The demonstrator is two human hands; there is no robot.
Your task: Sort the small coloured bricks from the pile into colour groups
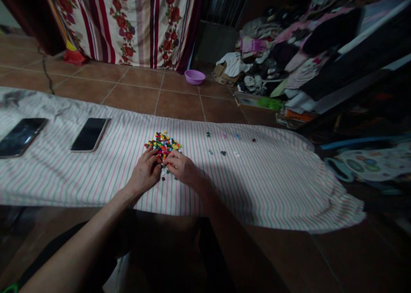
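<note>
A heap of tiny multicoloured pieces (pixel 163 144), perhaps beads or small bricks, lies on the striped cloth (pixel 289 190). My left hand (pixel 146 169) rests at the heap's near left side, fingers reaching over the pieces and thumb apart. From the right, my right hand (pixel 183 168) touches the heap with its fingers curled together; whatever is between the fingertips is too small to make out. To the right sit small separate groups by colour: dark green (pixel 208 134), pink (pixel 224 136), blue (pixel 237 136), brown (pixel 254 140), grey (pixel 210 152), dark (pixel 223 153) and white pieces (pixel 236 154).
Two phones, one tan-edged (pixel 90 134) and one darker (pixel 22 137), lie on the cloth at left. Beyond the cloth's far edge are a tiled floor, a purple basin (pixel 195 77) and a floral curtain (pixel 138 27). Piled clothes (pixel 289 49) fill the back right.
</note>
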